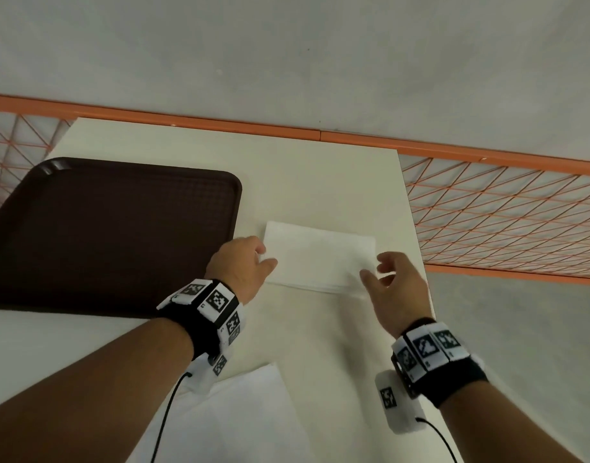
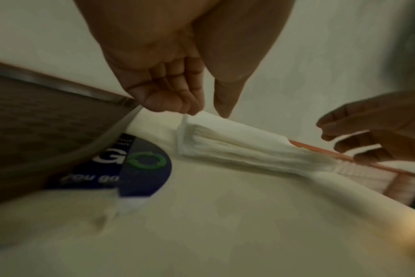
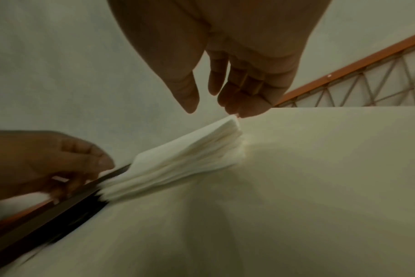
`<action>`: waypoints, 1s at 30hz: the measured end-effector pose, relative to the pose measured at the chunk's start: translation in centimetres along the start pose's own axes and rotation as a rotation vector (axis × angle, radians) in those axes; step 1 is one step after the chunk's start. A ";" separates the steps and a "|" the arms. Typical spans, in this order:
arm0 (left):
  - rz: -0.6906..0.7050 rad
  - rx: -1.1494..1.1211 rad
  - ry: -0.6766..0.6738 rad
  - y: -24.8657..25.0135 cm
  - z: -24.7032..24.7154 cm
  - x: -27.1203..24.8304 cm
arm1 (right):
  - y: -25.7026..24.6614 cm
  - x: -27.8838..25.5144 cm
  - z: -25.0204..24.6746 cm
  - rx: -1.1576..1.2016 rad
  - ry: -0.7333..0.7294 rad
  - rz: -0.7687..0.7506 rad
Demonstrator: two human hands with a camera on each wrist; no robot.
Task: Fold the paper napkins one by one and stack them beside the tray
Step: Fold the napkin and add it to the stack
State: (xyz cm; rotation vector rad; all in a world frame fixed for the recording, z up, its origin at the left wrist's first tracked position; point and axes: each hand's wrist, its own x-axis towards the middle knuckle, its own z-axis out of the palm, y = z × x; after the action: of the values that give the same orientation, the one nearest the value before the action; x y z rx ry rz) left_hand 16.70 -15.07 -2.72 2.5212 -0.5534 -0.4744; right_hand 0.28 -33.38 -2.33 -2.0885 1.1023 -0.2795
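A stack of folded white napkins (image 1: 320, 255) (image 2: 237, 142) (image 3: 190, 157) lies on the cream table just right of the dark brown tray (image 1: 113, 228) (image 2: 36, 121). My left hand (image 1: 265, 257) (image 2: 209, 112) is at the stack's left end, fingers loosely curled, with the thumb and fingertips touching the top napkin's corner. My right hand (image 1: 375, 270) (image 3: 213, 110) hovers at the stack's near right corner. Its fingers are relaxed and apart and hold nothing. A pile of flat white napkins (image 1: 240, 412) lies near me, between my forearms.
The table's right edge (image 1: 417, 228) runs close to the stack, with an orange mesh railing (image 1: 487, 212) beyond it. A blue label with a green arrow ring (image 2: 135, 165) shows on the white pile beside the tray. Bare tabletop (image 1: 320, 182) lies behind the stack.
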 end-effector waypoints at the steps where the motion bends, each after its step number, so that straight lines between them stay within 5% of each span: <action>1: 0.029 0.018 -0.041 -0.2 -0.1 -1.2 | 0.0 -1.4 0.3 -0.021 -0.038 -0.035; 10: 0.142 0.346 -0.492 -3.1 1.9 -11.1 | 0.6 -14.2 3.9 -0.401 -0.595 -0.071; 16: 0.172 0.375 -0.455 -3.4 2.7 -13.2 | -0.1 -17.6 5.1 -0.535 -0.604 -0.093; 21: 0.168 0.353 -0.371 -3.9 2.9 -14.0 | 0.1 -17.2 5.6 -0.419 -0.588 0.033; 30: 0.249 0.306 -0.217 -4.7 2.0 -14.2 | 0.7 -14.9 3.7 -0.240 -0.544 0.009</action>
State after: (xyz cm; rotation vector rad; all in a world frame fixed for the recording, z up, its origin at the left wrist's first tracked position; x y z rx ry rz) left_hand 5.04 -5.48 -3.77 2.6488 -1.0814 -0.6104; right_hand -7.38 -20.06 -3.29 -2.1767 0.8393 0.4270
